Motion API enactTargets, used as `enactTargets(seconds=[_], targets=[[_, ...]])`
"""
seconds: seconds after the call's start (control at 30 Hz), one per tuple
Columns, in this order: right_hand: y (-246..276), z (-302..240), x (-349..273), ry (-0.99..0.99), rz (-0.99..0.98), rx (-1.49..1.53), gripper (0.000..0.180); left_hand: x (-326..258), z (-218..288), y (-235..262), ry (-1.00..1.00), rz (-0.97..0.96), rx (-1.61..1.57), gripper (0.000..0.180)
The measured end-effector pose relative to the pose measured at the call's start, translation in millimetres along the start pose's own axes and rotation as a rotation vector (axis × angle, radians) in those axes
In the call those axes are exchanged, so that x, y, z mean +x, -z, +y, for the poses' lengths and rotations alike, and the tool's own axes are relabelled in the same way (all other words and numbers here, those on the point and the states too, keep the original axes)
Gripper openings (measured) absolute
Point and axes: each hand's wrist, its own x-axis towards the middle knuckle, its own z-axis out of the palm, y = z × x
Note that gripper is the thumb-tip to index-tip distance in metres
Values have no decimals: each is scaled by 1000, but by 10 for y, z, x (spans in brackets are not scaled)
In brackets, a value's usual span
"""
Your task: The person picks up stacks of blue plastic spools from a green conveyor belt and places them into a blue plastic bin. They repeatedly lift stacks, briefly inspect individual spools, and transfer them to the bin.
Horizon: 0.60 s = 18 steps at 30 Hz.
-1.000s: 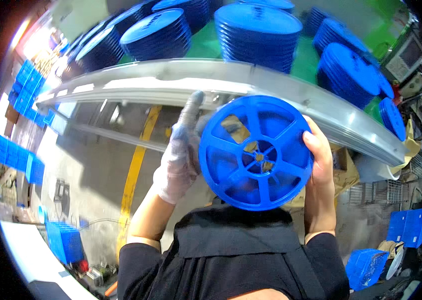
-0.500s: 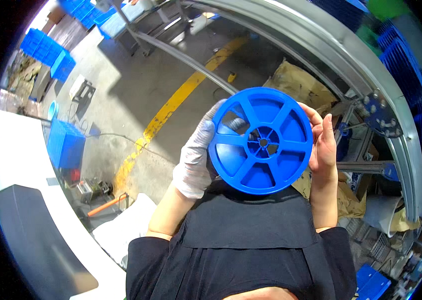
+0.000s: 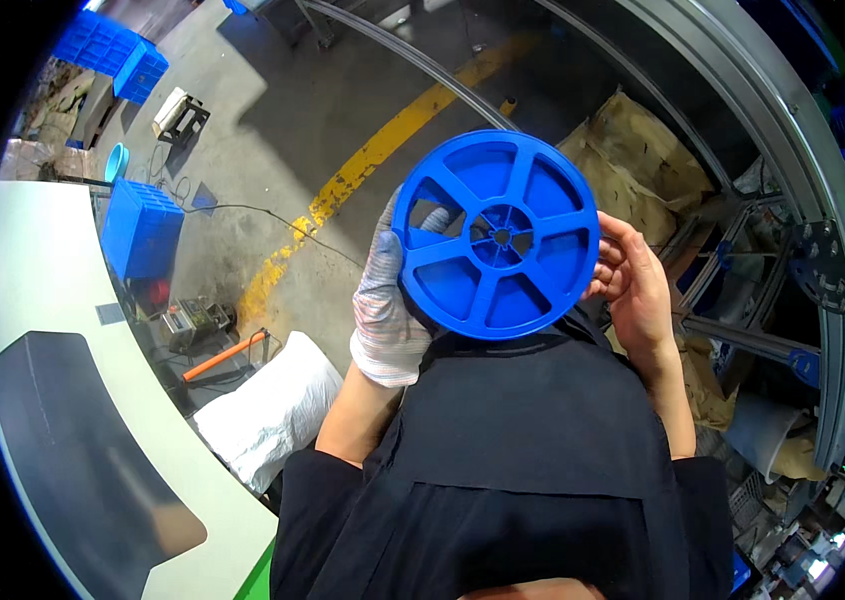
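A round blue plastic reel (image 3: 488,292), with spokes, a small central hub and wedge-shaped windows, is held up in front of my dark apron. My left hand (image 3: 383,315), in a pale striped glove, is closed on the reel's left edge. Through one window some of its gloved fingers show behind the front disc. At the opposite edge my bare right hand (image 3: 638,290) has its bent fingers against the rim, with part of them hidden behind it. The reel's front face is tilted up towards me.
To the left stands a white machine cover (image 3: 53,270) with a dark panel, beside a white sack (image 3: 278,400). Blue crates (image 3: 143,230) and an orange bar (image 3: 226,355) are beyond. A metal frame (image 3: 793,130) curves along the right, near brown paper (image 3: 638,155).
The view has shifted, and the reel now appears farther left and slightly higher. My right thumb, which stood apart from the fingers, is now closer to them. Both hands stay at the reel.
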Motion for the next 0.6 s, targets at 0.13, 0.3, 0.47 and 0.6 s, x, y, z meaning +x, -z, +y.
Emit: enactTargets(seconds=[0.13,0.3,0.47,0.6], targets=[[-30,93,-6,-81,-55,-10,50,-31,-48,98,6,51,-57,72],[16,197,-11,-133,-79,14,40,-93,-94,145,-23,54,-21,73],[-3,199,42,-143,-103,12,33,-148,-137,182,-60,73,-11,69],[3,191,35,-151,-129,18,30,-206,-171,249,-92,42,-64,66]])
